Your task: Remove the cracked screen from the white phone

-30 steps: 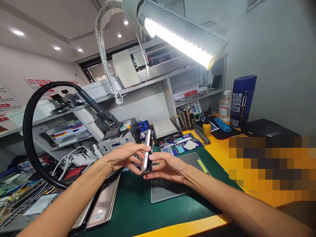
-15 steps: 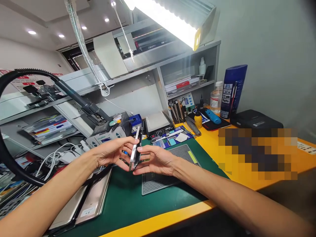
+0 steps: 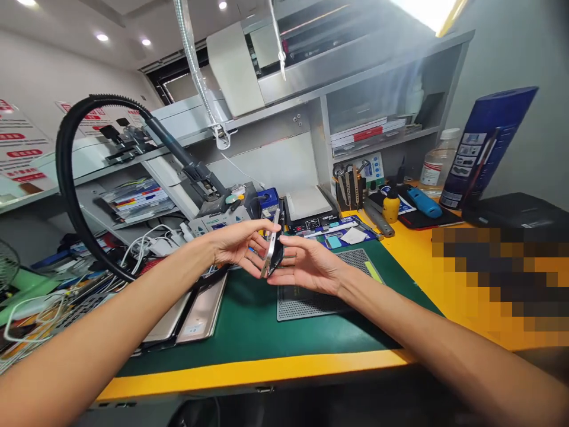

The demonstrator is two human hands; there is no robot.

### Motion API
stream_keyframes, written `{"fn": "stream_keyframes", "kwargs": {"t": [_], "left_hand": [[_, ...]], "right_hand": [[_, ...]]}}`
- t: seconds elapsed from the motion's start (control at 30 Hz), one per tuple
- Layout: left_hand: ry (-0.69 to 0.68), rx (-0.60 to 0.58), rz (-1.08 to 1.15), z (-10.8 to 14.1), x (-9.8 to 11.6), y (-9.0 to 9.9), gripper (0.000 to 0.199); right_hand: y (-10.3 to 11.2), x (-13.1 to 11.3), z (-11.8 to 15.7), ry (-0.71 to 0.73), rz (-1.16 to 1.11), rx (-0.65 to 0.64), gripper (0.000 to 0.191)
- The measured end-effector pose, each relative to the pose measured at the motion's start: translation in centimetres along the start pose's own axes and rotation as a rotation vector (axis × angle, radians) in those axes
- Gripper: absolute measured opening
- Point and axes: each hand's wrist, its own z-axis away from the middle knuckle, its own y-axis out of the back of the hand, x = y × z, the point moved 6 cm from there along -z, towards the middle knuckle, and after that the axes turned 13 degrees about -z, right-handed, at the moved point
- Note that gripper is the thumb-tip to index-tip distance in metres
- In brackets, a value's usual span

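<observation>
Head: left hand point(image 3: 235, 243) and right hand point(image 3: 317, 265) both pinch a thin, black, silver-edged rectangular device point(image 3: 271, 249), tilted above the green-and-yellow surface point(image 3: 249, 326). Drop risk: fingertip-only hold, uneven squeeze could slip it.

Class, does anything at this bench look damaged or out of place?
Yes: white cords and plugs lie in a messy tangle at left, and the phone between left hand and right hand seems to gape, its dark side standing off its silver edge.

Two hands point(image 3: 240, 243) point(image 3: 316, 264), one device point(image 3: 271, 246), one perforated mat point(image 3: 306, 306).
</observation>
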Motion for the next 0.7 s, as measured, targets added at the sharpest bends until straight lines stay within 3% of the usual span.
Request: {"fn": "stream_keyframes", "kwargs": {"t": [0.43,0.7], "left_hand": [[0.029,-0.008,-0.003,-1.1,0.5,0.1,0.053],[0.016,-0.064,-0.005,-1.1,0.6,0.1,0.053]], "right_hand": [[0.2,-0.3,-0.1,-0.037,-0.065,0.106,0.049],[0.3,-0.4,-0.3,-0.025,-0.085,0.025,0.043]]}}
